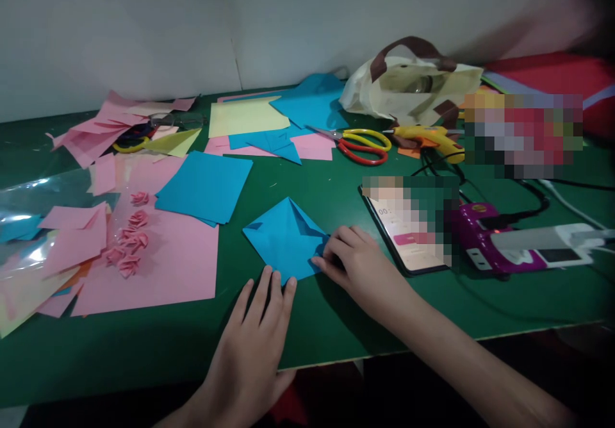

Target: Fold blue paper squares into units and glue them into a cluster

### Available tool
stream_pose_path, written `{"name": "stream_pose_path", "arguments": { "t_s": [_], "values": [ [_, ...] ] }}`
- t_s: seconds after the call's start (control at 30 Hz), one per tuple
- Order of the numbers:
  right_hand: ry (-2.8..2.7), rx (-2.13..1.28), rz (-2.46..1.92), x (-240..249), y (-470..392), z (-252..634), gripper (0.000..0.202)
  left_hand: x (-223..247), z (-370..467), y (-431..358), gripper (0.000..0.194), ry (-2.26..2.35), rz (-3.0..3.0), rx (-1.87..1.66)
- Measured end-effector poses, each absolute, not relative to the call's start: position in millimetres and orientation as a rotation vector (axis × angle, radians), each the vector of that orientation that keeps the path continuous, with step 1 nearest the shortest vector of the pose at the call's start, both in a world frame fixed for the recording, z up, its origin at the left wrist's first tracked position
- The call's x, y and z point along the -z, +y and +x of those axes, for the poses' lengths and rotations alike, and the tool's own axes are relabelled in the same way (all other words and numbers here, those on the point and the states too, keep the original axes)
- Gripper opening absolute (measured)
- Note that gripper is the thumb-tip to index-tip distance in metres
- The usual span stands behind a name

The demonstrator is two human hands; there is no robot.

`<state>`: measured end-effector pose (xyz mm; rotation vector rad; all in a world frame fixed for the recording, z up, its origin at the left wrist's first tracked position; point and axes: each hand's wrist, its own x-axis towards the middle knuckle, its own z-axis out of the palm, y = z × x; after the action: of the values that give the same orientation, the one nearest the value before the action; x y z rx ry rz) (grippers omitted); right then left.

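Observation:
A square of blue paper (pixel 283 242) lies on the green table in front of me, turned like a diamond, with creases and folded flaps along its upper edges. My left hand (pixel 262 332) rests flat with its fingers stretched, the tips touching the paper's lower left edge. At the right corner, my right hand (pixel 353 261) has its thumb and curled fingers pinched on the paper. A stack of blue paper squares (pixel 206 184) sits to the upper left, partly over a large pink sheet (pixel 192 261). Several small folded pink paper roses (pixel 136 242) rest on that sheet.
A lit phone (pixel 408 242) and a purple power adapter (pixel 480 236) with cables lie at the right. Behind are red-and-yellow scissors (pixel 365 146), a yellow glue gun (pixel 432 138) and a cream bag (pixel 413 95). Pink paper scraps (pixel 103 127) and clear plastic (pixel 43 191) cover the left. The table's front edge (pixel 336 362) is close.

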<state>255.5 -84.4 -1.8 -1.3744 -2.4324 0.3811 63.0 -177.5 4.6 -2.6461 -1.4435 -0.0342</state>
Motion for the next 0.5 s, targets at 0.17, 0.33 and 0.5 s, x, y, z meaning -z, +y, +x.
{"name": "stream_pose_path", "arguments": {
  "t_s": [0.17,0.33,0.5],
  "values": [
    [-2.382,-0.430,-1.355,0.5,-84.6,255.8,0.012,-4.9,61.1,-177.7,0.081,-1.449,-2.638,0.047],
    [-2.421,-0.511,-1.051,1.2,-82.1,257.8,0.018,-3.5,60.2,-177.0,0.086,-1.445,-2.642,0.047],
    [-2.446,-0.625,-0.832,3.6,-78.0,262.9,0.031,-2.7,62.6,-175.1,0.087,-1.440,-2.621,0.081]
  ]
}}
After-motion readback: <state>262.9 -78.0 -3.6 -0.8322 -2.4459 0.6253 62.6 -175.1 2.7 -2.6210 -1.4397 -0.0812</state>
